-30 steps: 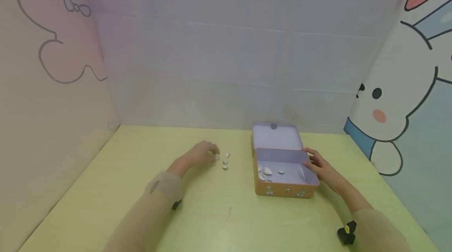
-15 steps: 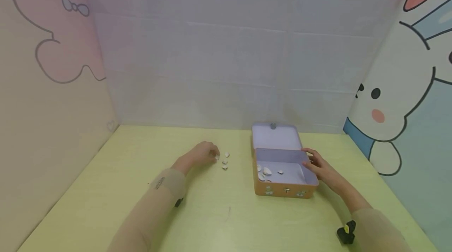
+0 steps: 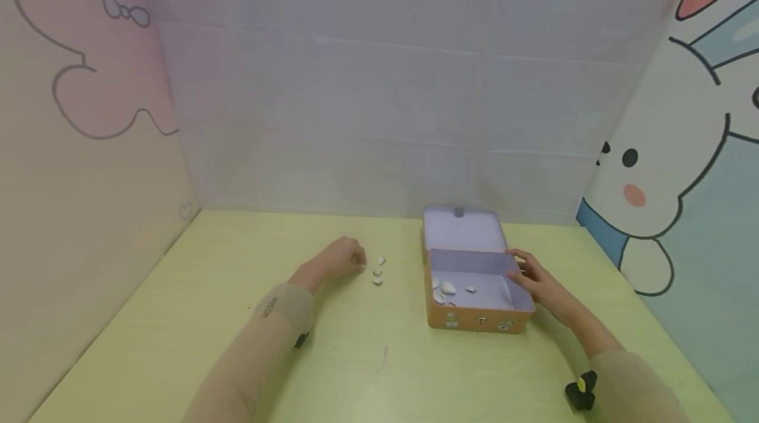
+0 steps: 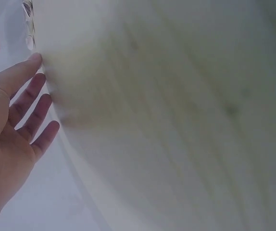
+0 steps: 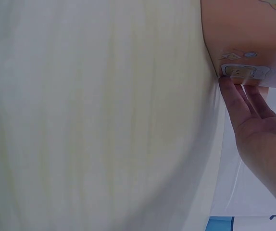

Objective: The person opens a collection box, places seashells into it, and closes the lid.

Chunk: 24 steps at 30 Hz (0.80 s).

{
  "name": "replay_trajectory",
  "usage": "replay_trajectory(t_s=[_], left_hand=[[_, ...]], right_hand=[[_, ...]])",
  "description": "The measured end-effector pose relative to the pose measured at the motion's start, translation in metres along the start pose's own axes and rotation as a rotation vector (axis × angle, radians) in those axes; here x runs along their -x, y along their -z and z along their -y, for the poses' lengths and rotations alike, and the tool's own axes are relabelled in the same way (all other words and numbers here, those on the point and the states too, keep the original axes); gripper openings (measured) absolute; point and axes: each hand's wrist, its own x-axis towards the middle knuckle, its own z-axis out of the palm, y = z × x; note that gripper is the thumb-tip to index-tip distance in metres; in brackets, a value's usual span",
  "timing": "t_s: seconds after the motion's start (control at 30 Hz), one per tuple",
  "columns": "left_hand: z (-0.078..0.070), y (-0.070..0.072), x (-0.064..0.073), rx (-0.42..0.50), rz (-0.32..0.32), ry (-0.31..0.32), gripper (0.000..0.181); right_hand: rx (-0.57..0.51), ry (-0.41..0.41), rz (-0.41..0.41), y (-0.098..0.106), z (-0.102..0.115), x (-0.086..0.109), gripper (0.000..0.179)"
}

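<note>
In the head view my left hand (image 3: 340, 257) reaches to the table left of centre, thumb and fingertips pinching a small seashell (image 3: 364, 268) that they mostly cover. Several more white shells (image 3: 377, 273) lie in a short row just right of it. An orange tin box (image 3: 481, 319) with a lilac inside stands further right, its lid (image 3: 465, 228) tipped back. Inside, several seashells (image 3: 449, 288) gather mainly in the front left corner. My right hand (image 3: 536, 281) grips the box's right wall, thumb over the rim; the right wrist view shows fingers (image 5: 234, 101) against the printed side.
The pale yellow table (image 3: 332, 370) meets a whitish back sheet (image 3: 332, 113) behind the box. Side panels with cartoon animals stand at left and right, the rabbit panel (image 3: 670, 172) being near the right arm. A black wrist mount (image 3: 581, 391) sits at the right sleeve.
My left fingertips have closed over the nearest shell, which showed more clearly before. The right hand and the box stay put.
</note>
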Motion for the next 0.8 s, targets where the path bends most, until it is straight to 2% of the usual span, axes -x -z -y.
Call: replay_trajectory(t_s=[0.37, 0.5, 0.63, 0.8], left_hand=[[-0.005, 0.004, 0.003, -0.009, 0.002, -0.017, 0.004], [-0.012, 0.009, 0.004, 0.011, 0.0, -0.03, 0.004], [-0.02, 0.013, 0.006, 0.04, -0.002, -0.016, 0.005], [-0.029, 0.016, 0.008, 0.012, -0.022, 0.002, 0.006]], right_hand=[[0.009, -0.006, -0.001, 0.0, 0.0, 0.0, 0.06], [0.007, 0.001, -0.004, -0.001, -0.001, 0.0, 0.06], [0.005, -0.001, -0.002, -0.001, 0.0, -0.001, 0.06], [0.01, -0.013, 0.0, -0.001, 0.002, 0.0, 0.061]])
